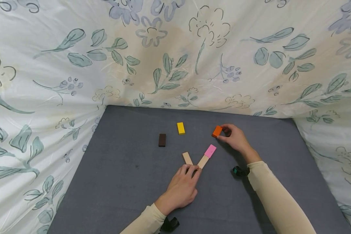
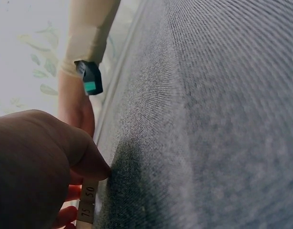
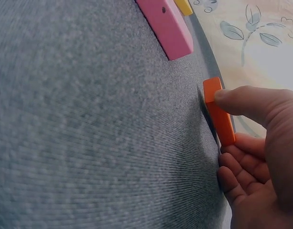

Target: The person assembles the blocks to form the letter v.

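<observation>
My right hand [image 1: 236,138] pinches an orange block [image 1: 217,131] between thumb and fingers, close over the grey cloth at the right. In the right wrist view the thumb presses one end of the orange block [image 3: 218,112], with fingertips at its other end. My left hand [image 1: 181,187] lies palm down, its fingertips touching two plain wooden blocks, a left one [image 1: 187,158] and a right one [image 1: 203,161], that converge under the fingers. Their near ends are hidden. A pink block [image 1: 210,151] meets the far end of the right one. Dark numerals show on the wood [image 2: 86,205] in the left wrist view.
A yellow block [image 1: 180,128] and a dark brown block [image 1: 162,140] lie apart on the grey cloth [image 1: 120,175], beyond the left hand. White floral fabric [image 1: 175,65] hangs round the back and sides of the surface. Each wrist wears a small black camera [image 1: 240,171].
</observation>
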